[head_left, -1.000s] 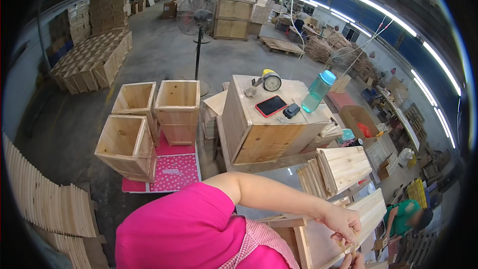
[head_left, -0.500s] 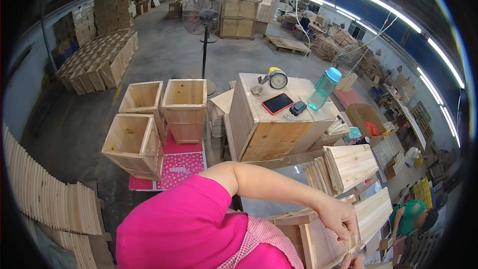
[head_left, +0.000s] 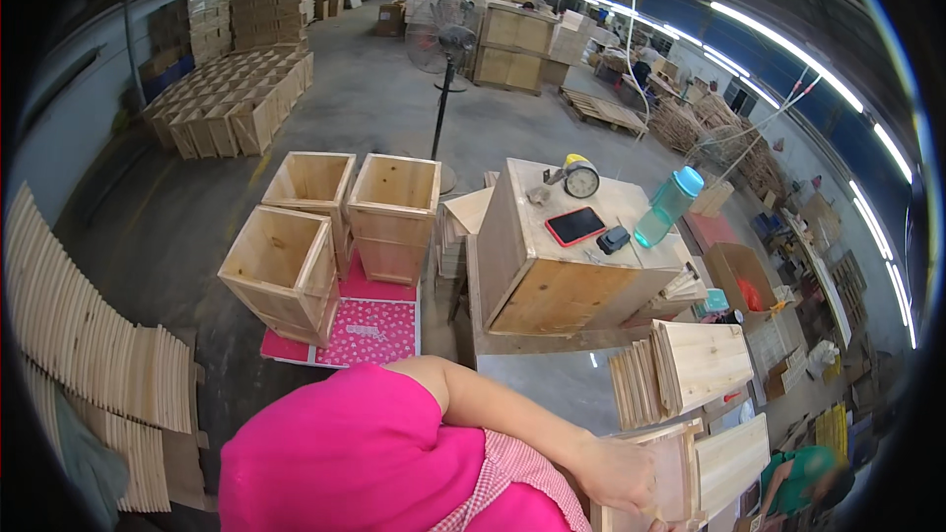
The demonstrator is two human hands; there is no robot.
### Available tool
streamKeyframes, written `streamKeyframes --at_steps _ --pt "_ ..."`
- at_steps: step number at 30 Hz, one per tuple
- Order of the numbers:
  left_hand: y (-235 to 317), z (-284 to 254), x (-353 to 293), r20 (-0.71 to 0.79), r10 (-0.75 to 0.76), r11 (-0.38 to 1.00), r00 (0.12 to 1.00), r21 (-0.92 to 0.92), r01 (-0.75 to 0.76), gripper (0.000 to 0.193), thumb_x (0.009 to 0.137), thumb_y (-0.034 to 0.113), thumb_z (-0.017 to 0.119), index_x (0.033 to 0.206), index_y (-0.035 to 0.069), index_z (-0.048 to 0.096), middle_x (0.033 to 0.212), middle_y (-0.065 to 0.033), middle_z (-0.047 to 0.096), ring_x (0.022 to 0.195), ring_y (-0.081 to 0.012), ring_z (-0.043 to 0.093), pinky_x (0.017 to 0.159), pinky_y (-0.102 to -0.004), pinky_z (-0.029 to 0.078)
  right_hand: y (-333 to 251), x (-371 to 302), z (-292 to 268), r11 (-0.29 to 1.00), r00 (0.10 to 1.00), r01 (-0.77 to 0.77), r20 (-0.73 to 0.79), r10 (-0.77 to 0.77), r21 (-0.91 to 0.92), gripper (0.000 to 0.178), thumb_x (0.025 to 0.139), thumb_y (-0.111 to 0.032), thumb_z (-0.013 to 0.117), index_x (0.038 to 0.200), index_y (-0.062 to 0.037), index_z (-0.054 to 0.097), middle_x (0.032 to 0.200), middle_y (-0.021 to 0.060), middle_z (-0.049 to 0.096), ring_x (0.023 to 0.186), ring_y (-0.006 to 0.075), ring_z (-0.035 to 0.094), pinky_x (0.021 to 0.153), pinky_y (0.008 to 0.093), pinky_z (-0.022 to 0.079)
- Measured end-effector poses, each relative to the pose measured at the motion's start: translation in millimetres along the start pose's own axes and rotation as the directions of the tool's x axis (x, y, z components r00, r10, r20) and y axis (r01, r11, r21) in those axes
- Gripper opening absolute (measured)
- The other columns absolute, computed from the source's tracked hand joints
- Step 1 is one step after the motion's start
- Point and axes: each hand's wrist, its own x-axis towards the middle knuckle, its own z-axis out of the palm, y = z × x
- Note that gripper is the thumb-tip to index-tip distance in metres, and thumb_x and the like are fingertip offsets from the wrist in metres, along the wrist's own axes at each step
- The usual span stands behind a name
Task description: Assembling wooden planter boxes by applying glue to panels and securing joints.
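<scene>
My left hand (head_left: 616,474) reaches across to the lower right, over a wooden box part (head_left: 678,460) with a pale panel and raised edge strips. Its fingers are curled and pressed together low on that part. Whatever they pinch is too small or hidden to make out. Only a sliver of my right hand (head_left: 667,525) shows at the lower edge, close to the left fingertips; most of its fingers are cut off. A flat wooden board (head_left: 732,465) lies against the right side of the box part. Stacked tapered boards (head_left: 702,365) stand just beyond it.
A large wooden crate (head_left: 562,294) ahead carries a phone (head_left: 575,226), a teal bottle (head_left: 669,207) and a round lamp-like device (head_left: 580,179). Three open wooden boxes (head_left: 396,227) stand front left. Stacked slats (head_left: 99,325) line the left; a person in green (head_left: 803,478) is at lower right.
The view has shifted, so the surroundings sit further right. My left hand has moved lower and nearer over the box part. My right hand has nearly left the picture.
</scene>
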Motion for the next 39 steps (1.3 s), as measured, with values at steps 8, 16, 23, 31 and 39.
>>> streamKeyframes --at_steps 8,16,23,31,39 --pt "-2.3 -6.8 5.7 -0.055 -0.230 0.957 0.972 -0.194 0.215 0.025 0.085 0.022 0.063 0.072 0.001 0.061 0.067 -0.0194 0.061 0.067 -0.0409 0.060 0.060 -0.0483 0.045 5.2 2.4 17.0 0.989 0.980 -0.142 0.146 0.135 0.042 0.022 0.097 -0.020 0.064 0.099 0.0023 0.065 0.088 0.0181 0.063 0.082 0.0291 0.060 0.072 0.0388 0.048" --pt "2.1 -4.3 6.3 -0.089 -0.237 0.950 0.967 -0.228 0.212 0.024 0.084 0.020 0.064 0.071 0.000 0.060 0.065 -0.0206 0.059 0.063 -0.0406 0.059 0.058 -0.0478 0.044 25.4 -0.3 24.6 0.944 0.971 -0.238 0.037 0.236 0.228 0.019 0.095 -0.016 0.066 0.097 0.0026 0.068 0.098 0.0226 0.065 0.097 0.0327 0.063 0.082 0.0430 0.053" --pt "1.9 -15.5 3.9 -0.001 -0.299 0.922 0.954 -0.258 0.288 0.024 0.091 0.018 0.062 0.075 0.000 0.058 0.070 -0.0185 0.059 0.067 -0.0380 0.058 0.060 -0.0445 0.044 13.7 8.9 34.3 0.989 0.979 0.108 -0.163 -0.124 -0.101 0.012 0.091 -0.011 0.067 0.090 0.0006 0.068 0.084 0.0181 0.065 0.077 0.0288 0.062 0.070 0.0417 0.049" --pt "-0.5 -16.7 8.9 -0.032 -0.354 0.861 0.935 -0.402 0.313 0.022 0.094 0.017 0.059 0.081 -0.001 0.058 0.069 -0.0163 0.057 0.065 -0.0333 0.058 0.059 -0.0421 0.043 20.0 4.3 30.6 0.976 0.988 -0.076 -0.120 0.102 0.204 0.011 0.091 -0.008 0.068 0.086 0.0017 0.066 0.072 0.0122 0.062 0.066 0.0244 0.056 0.062 0.0382 0.046" --pt "6.7 -20.9 10.1 -0.082 -0.381 0.854 0.921 -0.412 0.317 0.017 0.091 0.015 0.062 0.085 -0.001 0.063 0.075 -0.0146 0.063 0.069 -0.0326 0.061 0.062 -0.0398 0.047 17.9 3.6 36.6 0.963 0.963 -0.059 -0.238 0.124 0.264 0.010 0.091 -0.008 0.066 0.091 0.0014 0.069 0.076 0.0132 0.066 0.070 0.0240 0.059 0.066 0.0365 0.048"
